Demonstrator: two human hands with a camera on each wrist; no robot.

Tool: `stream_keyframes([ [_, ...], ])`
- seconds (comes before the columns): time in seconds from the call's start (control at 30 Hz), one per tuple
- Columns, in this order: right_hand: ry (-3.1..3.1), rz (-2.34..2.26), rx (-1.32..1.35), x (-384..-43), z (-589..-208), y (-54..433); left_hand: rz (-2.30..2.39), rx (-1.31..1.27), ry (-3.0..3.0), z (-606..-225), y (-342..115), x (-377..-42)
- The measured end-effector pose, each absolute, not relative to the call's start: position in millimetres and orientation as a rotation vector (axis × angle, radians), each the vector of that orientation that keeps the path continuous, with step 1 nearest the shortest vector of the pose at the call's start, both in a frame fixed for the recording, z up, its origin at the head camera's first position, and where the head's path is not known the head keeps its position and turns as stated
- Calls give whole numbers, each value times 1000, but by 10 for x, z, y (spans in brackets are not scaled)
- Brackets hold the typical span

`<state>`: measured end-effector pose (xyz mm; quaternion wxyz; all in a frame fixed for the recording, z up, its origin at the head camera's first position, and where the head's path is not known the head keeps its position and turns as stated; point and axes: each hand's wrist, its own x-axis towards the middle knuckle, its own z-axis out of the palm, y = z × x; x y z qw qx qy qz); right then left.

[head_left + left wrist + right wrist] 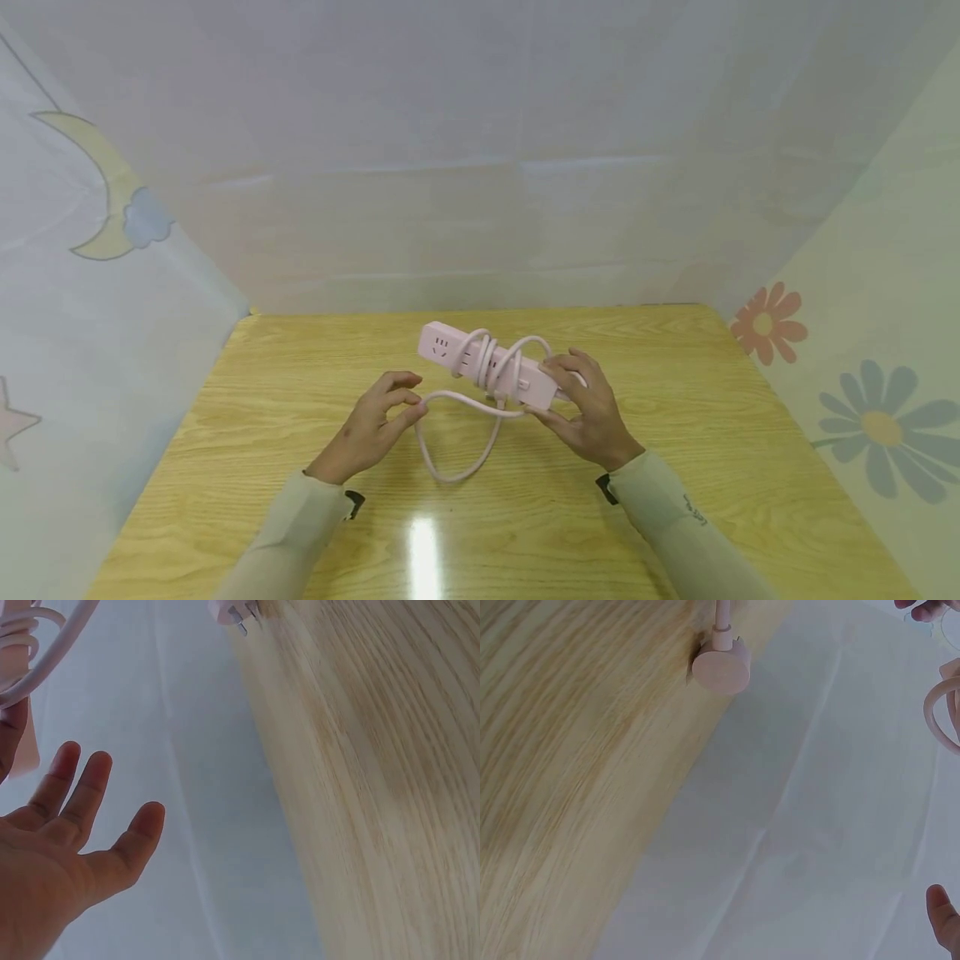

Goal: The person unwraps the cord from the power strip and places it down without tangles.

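Note:
A pink power strip (442, 345) is held tilted above the table, its white-pink cord (465, 477) wound several times around its middle. My right hand (588, 412) grips the strip's right end, thumb below and fingers above. My left hand (367, 429) pinches a loose loop of the cord at its fingertips, left of the strip. In the left wrist view the other fingers (94, 776) are spread apart. The cord's round plug (721, 669) lies on the wooden table in the right wrist view, and its prongs show on the plug (227, 610) in the left wrist view.
The wooden table (285, 367) runs back to a pale sheet wall (480, 233). Printed side sheets flank it, with a moon (112, 192) on the left and flowers (881, 427) on the right. Dark bands (354, 504) sit at both wrists.

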<state>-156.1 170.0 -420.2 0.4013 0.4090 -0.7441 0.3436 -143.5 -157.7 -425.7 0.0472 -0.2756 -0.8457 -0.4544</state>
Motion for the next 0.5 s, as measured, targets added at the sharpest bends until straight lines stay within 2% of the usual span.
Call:
stream_keyframes([
  [0.5, -1862, 861, 1034, -1576, -4207, 1693, -1350, -638, -2722, -4324, -1563, -1475],
])
